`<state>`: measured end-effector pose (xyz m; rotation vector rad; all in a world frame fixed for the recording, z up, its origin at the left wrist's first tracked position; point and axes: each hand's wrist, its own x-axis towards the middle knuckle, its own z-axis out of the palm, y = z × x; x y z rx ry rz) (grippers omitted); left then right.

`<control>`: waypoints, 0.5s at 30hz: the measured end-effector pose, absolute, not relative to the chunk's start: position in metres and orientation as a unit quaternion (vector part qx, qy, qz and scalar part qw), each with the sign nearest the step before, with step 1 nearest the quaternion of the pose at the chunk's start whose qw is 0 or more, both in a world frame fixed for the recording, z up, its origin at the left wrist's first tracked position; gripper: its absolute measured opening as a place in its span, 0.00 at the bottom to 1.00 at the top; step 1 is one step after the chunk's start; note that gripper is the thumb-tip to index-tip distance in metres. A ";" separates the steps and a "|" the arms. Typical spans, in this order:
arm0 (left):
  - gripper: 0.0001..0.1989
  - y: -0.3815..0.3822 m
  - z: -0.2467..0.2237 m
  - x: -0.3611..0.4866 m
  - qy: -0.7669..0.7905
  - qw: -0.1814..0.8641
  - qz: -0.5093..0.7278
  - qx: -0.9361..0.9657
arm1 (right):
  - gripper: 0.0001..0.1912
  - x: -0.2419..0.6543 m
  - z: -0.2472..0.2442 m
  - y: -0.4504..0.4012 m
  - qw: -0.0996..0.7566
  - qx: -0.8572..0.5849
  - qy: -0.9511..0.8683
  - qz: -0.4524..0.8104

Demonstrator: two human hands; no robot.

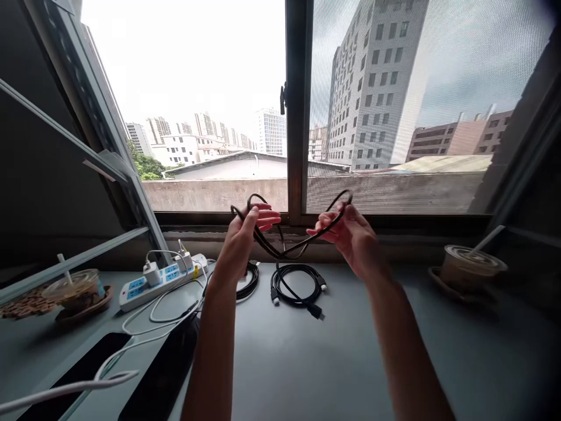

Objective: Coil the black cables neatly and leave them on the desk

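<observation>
At lower left, a power strip (163,279) sits on the table (298,362). The left hand (250,227), fingers extended, grips a black cable (283,255) under its thumb; the cable sags mid-frame above a coiled cable (284,295). The right hand's (348,231) curled fingers pinch its other side.

My left forearm (219,333) blocks part of the left coil (250,285) and the black case (160,374); it and my right forearm (405,345) run off the bottom. Fingers of my right hand (348,231) a bit blurred. Held black cable (280,255): can't trace its ends. Case and dark slab (85,368) cut at bottom, white cable (65,389) at left. Power strip (172,275) print too tiny.
</observation>
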<state>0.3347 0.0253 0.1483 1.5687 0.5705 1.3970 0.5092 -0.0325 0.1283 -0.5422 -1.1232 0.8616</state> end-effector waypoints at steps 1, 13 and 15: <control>0.11 0.027 0.149 0.330 0.225 0.478 0.577 0.623 | 0.16 0.517 0.131 -0.037 0.744 -0.233 -0.498 0.379; 0.15 0.067 0.140 0.295 0.257 0.191 0.822 0.471 | 0.11 0.577 0.146 -0.092 0.773 -0.218 -0.407 0.435; 0.16 0.070 0.140 0.291 0.268 0.182 0.822 0.469 | 0.14 0.581 0.147 -0.103 0.771 -0.174 -0.381 0.480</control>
